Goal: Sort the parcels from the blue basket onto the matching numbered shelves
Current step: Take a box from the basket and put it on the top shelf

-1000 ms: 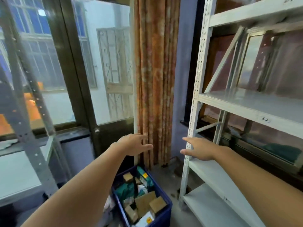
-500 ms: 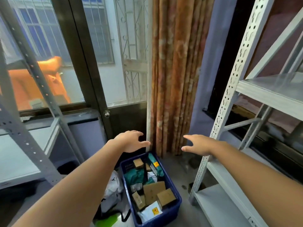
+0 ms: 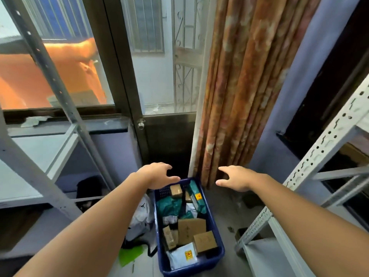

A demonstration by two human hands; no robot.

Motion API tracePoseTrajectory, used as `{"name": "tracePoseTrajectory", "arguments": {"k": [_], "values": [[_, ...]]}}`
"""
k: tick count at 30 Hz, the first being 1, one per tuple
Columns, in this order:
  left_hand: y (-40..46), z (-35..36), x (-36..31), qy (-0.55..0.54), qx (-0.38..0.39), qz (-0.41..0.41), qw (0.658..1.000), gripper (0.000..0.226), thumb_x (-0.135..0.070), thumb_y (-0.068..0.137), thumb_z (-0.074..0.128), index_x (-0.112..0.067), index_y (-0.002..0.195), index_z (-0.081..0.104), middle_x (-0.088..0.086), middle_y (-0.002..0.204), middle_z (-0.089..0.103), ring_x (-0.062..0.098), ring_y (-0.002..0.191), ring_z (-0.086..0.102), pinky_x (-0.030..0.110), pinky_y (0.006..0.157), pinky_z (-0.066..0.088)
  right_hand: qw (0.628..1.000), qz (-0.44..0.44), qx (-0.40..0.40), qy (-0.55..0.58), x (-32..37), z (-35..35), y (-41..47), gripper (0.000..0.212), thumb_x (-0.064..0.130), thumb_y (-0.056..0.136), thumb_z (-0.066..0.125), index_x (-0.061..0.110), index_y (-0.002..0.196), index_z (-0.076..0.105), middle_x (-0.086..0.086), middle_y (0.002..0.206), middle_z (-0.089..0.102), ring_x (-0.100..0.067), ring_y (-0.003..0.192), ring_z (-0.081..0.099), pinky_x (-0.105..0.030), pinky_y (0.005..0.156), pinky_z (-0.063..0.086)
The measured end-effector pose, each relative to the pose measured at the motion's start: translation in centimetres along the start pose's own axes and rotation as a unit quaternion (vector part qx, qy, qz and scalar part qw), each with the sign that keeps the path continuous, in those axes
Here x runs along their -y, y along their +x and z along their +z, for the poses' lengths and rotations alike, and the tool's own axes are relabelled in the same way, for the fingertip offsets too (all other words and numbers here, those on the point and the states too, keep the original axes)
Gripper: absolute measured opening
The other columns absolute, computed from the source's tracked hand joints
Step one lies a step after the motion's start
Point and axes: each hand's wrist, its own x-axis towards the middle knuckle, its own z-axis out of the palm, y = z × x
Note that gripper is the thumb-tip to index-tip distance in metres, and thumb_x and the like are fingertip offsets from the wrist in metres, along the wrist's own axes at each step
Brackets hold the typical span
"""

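Observation:
A blue basket (image 3: 216, 234) stands on the floor below me, filled with several parcels: brown cardboard boxes (image 3: 204, 241), teal bags (image 3: 169, 206) and a white pouch with a yellow label (image 3: 182, 255). My left hand (image 3: 157, 175) hovers above the basket's far left corner, fingers relaxed and empty. My right hand (image 3: 236, 178) is stretched out above and to the right of the basket's far end, fingers straight, holding nothing. A white metal shelf rack (image 3: 323, 148) rises on the right, another grey rack (image 3: 36, 156) on the left.
A patterned orange curtain (image 3: 245, 86) hangs behind the basket beside a dark-framed glass door (image 3: 159, 72). A white bag (image 3: 142, 214) and a green sheet (image 3: 130, 254) lie on the floor left of the basket.
My view has tilted down and come closer to the basket. Both hands stay outstretched and empty, now nearer the basket's far end.

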Motion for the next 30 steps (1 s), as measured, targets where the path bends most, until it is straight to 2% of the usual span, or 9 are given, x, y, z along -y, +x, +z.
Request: {"name": "tracePoseTrajectory", "arguments": {"k": [5, 7, 12, 18, 24, 30], "values": [[4.7, -0.6, 1.1, 0.022, 0.007, 0.041, 0.999, 0.092, -0.076, 0.090, 0.045, -0.028, 0.163, 0.014, -0.001, 0.167, 0.025, 0.025, 0.150, 0.031, 0.043, 0.119, 0.032, 0.999, 0.038, 0.022, 0.002, -0.2, 0.7, 3.8, 0.081, 0.067, 0.094, 0.047, 0.025, 0.160, 0.022, -0.006, 0.164, 0.027, -0.030, 0.149, 0.029, -0.044, 0.120, 0.028], [6.4, -0.9, 1.7, 0.030, 0.018, 0.058, 0.998, 0.093, -0.076, 0.090, 0.045, -0.028, 0.163, 0.012, -0.001, 0.168, 0.021, 0.025, 0.152, 0.027, 0.043, 0.120, 0.030, 0.997, 0.064, 0.034, 0.016, 0.0, 1.3, 5.1, 0.081, 0.066, 0.094, 0.047, 0.025, 0.160, 0.022, -0.006, 0.165, 0.027, -0.030, 0.149, 0.029, -0.044, 0.119, 0.029], [10.1, -0.3, 3.0, 0.071, 0.059, 0.087, 0.992, 0.090, -0.076, 0.092, 0.042, -0.024, 0.162, 0.020, 0.000, 0.169, 0.019, 0.025, 0.153, 0.025, 0.043, 0.121, 0.028, 0.993, 0.101, 0.050, 0.039, 0.8, 3.0, 7.9, 0.080, 0.064, 0.095, 0.048, 0.025, 0.160, 0.021, -0.006, 0.166, 0.023, -0.030, 0.150, 0.028, -0.044, 0.120, 0.028], [13.9, 2.8, 2.1, 0.060, 0.067, 0.108, 0.990, 0.085, -0.079, 0.089, 0.041, -0.024, 0.154, 0.039, 0.000, 0.158, 0.041, 0.027, 0.139, 0.045, 0.044, 0.109, 0.043, 0.991, 0.096, 0.086, 0.032, -0.1, 5.3, 11.0, 0.079, 0.064, 0.095, 0.048, 0.025, 0.160, 0.023, -0.007, 0.165, 0.026, -0.031, 0.149, 0.029, -0.046, 0.119, 0.030], [18.8, 9.3, 1.8, 0.044, 0.092, 0.085, 0.991, 0.090, -0.083, 0.086, 0.038, -0.025, 0.155, 0.037, 0.000, 0.161, 0.038, 0.026, 0.142, 0.043, 0.045, 0.111, 0.041, 0.990, 0.078, 0.116, 0.034, -2.7, 10.9, 15.8, 0.081, 0.066, 0.095, 0.047, 0.025, 0.160, 0.022, -0.006, 0.166, 0.024, -0.029, 0.150, 0.027, -0.048, 0.119, 0.029], [25.5, 22.8, 2.8, 0.039, 0.150, 0.064, 0.986, 0.089, -0.081, 0.090, 0.037, -0.023, 0.157, 0.032, 0.005, 0.162, 0.034, 0.029, 0.144, 0.040, 0.046, 0.113, 0.040, 0.983, 0.077, 0.160, 0.051, -6.4, 23.5, 21.9, 0.078, 0.061, 0.098, 0.047, 0.021, 0.160, 0.023, -0.009, 0.163, 0.029, -0.030, 0.146, 0.033, -0.042, 0.116, 0.033]]}}
